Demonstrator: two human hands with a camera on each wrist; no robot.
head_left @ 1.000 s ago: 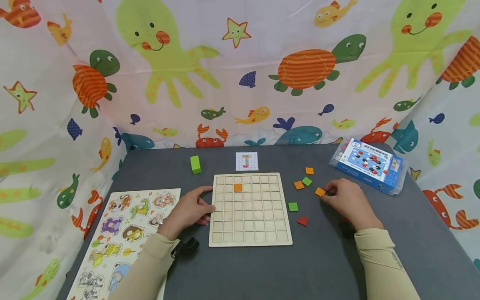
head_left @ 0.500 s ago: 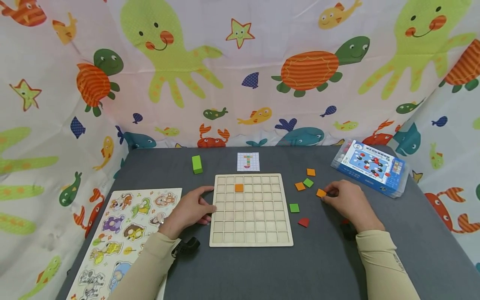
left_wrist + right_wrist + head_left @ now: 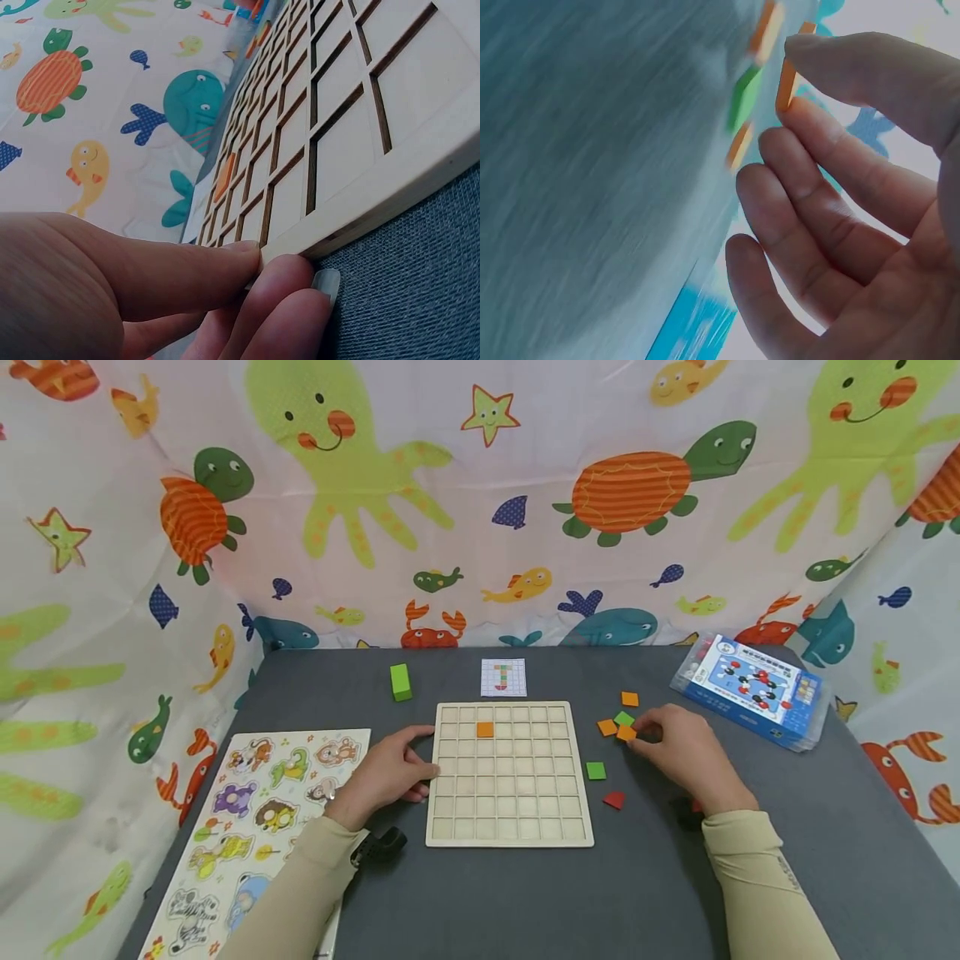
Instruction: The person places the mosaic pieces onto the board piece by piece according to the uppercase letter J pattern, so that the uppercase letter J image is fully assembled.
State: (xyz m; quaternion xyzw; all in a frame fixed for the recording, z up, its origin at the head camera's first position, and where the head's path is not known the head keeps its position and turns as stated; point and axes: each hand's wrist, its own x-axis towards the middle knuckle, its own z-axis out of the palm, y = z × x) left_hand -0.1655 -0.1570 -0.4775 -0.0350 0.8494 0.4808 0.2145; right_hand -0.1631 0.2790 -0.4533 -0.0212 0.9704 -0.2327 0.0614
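Note:
My right hand (image 3: 690, 753) pinches an orange square tile (image 3: 626, 734) between thumb and forefinger. In the right wrist view this tile (image 3: 786, 84) is lifted off the cloth, its other fingers loosely bent. Close by lie two more orange tiles (image 3: 629, 699) and a green tile (image 3: 623, 718). My left hand (image 3: 386, 767) grips the left edge of a wooden grid board (image 3: 511, 842). In the left wrist view the thumb lies on the board's rim (image 3: 352, 217), fingertips against its side. One orange tile (image 3: 485, 729) sits in a cell of the board's top row.
A second green tile (image 3: 596, 771) and a red piece (image 3: 614, 800) lie right of the board. Behind it are a pattern card (image 3: 503, 677) and a green block (image 3: 401, 682). An animal puzzle board (image 3: 247, 843) lies left; a blue-labelled plastic box (image 3: 753, 689) stands at back right.
My right hand has picked the orange tile up and moved it left toward the other tiles. The left hand stays on the board's edge. The head view has shifted slightly.

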